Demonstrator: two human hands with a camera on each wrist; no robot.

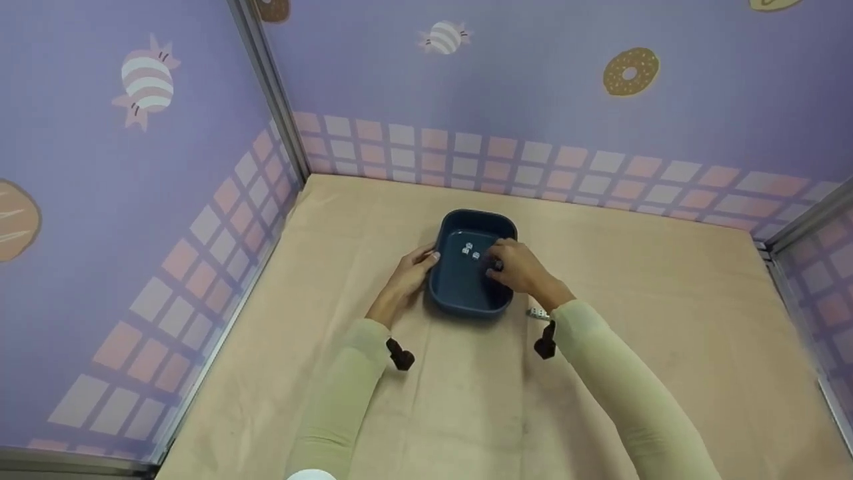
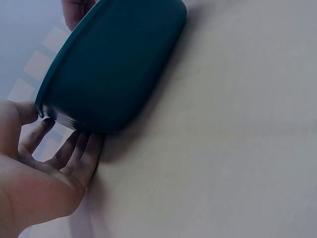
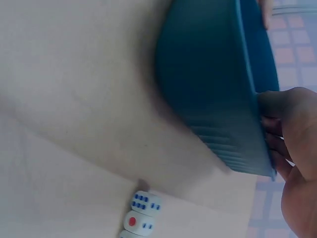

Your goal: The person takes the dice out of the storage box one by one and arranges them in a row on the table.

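A dark blue plastic basin [image 1: 463, 303] with rounded corners lies on the cloth-covered table. My left hand [image 1: 412, 272] holds its left side, thumb at the rim and fingers against the outer wall, as the left wrist view shows. Three small white dice [image 1: 476, 255] lie on the basin's floor. Over the right rim, my right hand [image 1: 520, 267] reaches inside with bent fingers near these dice; whether it pinches one is too small to tell. The basin wall hides part of its fingers in the right wrist view. Outside, a row of white dice [image 3: 139, 223] touches end to end.
The beige cloth [image 1: 666, 320] covers the tabletop around the basin. A purple patterned wall [image 1: 533, 87] stands behind, with another panel [image 1: 100, 220] along the left. Dark wrist-camera mounts [image 1: 545, 343] hang below both sleeves; the right one is close to the dice row.
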